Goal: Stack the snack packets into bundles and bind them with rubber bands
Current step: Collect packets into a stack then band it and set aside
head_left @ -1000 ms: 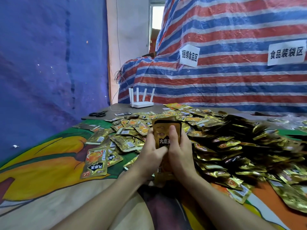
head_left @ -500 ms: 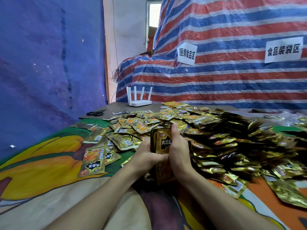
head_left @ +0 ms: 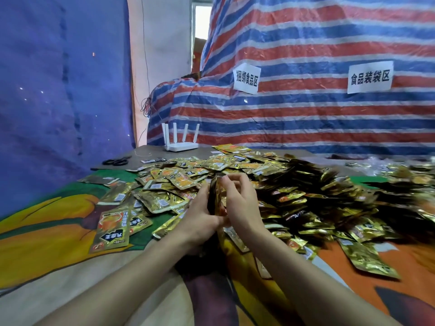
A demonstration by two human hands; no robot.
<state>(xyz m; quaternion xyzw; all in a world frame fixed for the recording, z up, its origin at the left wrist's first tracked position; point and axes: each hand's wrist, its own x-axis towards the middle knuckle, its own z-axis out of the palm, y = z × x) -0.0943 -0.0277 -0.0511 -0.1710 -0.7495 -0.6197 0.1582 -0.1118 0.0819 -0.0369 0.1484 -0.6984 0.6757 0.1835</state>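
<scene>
Turned edge-on now, the stack (head_left: 215, 198) is clasped by the left hand (head_left: 200, 220), its top pinched by the right hand (head_left: 243, 208); likely slick, limp foil, best squeezed across its faces.

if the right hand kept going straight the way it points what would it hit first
The stack that the right hand holds with the left hand is first in line; beyond it, probably the loose packets, though depth is unclear.

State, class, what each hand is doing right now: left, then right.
Left hand: closed, gripping the stack of packets from its left side.
Right hand: closed, fingers curled onto the same stack's top edge.
</scene>
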